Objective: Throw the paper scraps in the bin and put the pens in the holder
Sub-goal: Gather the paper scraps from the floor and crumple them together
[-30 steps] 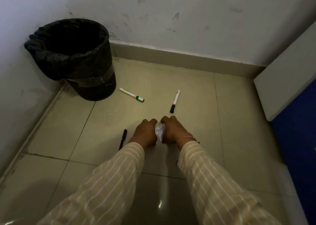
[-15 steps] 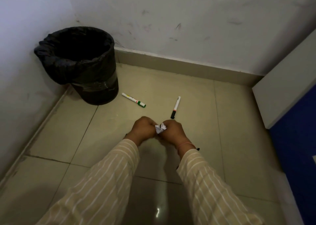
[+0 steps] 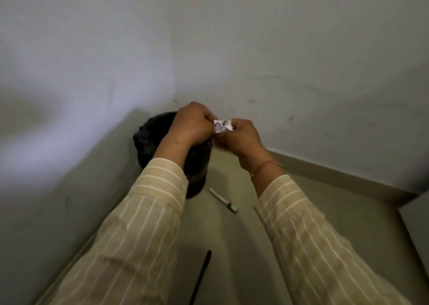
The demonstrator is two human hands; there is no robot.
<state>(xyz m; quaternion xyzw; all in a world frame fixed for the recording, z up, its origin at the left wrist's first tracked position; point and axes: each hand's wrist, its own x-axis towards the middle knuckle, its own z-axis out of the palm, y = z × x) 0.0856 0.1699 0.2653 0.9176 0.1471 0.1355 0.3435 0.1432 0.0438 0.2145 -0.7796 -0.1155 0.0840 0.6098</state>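
Observation:
Both hands are raised in front of me and pinch a small crumpled white paper scrap (image 3: pixel 222 126) between them. My left hand (image 3: pixel 191 124) grips its left side and my right hand (image 3: pixel 241 138) its right side. They hover at the right rim of the black bin (image 3: pixel 151 135), which stands in the corner and is partly hidden by my left forearm. A white marker with a green cap (image 3: pixel 222 200) lies on the floor just right of the bin. A black pen (image 3: pixel 200 277) lies nearer to me between my sleeves.
White walls meet in the corner behind the bin, with a beige skirting (image 3: pixel 336 172) running along the right wall. A white cabinet edge (image 3: pixel 415 225) stands at the far right. Beige floor tiles (image 3: pixel 232 246) show between my arms.
My hands have lifted the paper scrap from near the floor up towards the bin, and my view has tilted upward. The second white marker is hidden from view.

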